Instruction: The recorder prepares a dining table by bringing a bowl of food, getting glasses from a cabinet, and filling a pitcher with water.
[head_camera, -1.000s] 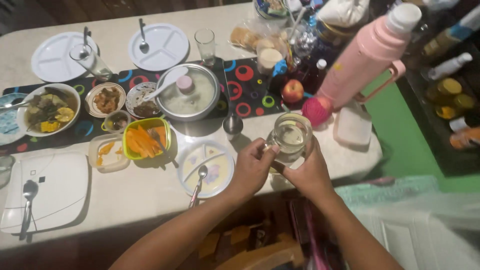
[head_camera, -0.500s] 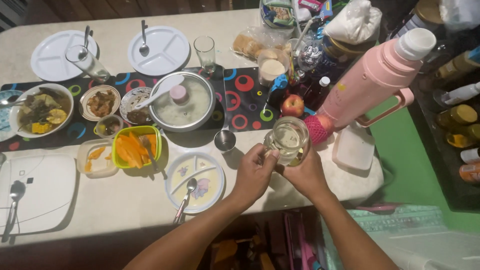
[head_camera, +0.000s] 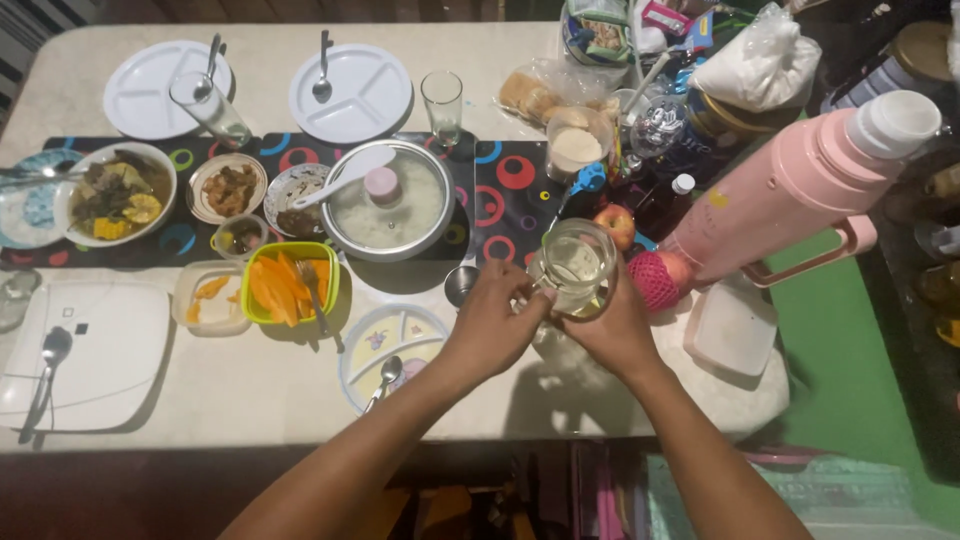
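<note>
over a crowded dining table (head_camera: 250, 400), both bare hands met around a clear glass jug (head_camera: 577, 266) holding pale liquid. the left hand (head_camera: 490, 325) had its fingers curled closed on the jug's near left side, thumb by the rim. the right hand (head_camera: 610, 330) cupped the jug from below and to the right, fingers wrapped against the glass. just left of the left fingers stood a small steel cup (head_camera: 461, 284), and below them lay a child's divided plate (head_camera: 395, 340) with a spoon (head_camera: 384, 376). just right of the right fingers sat a pink netted fruit (head_camera: 655, 280), then a tall pink flask (head_camera: 790, 190). beyond the fingertips lay a red apple (head_camera: 617, 224) and a lidded pot (head_camera: 385, 200).
</note>
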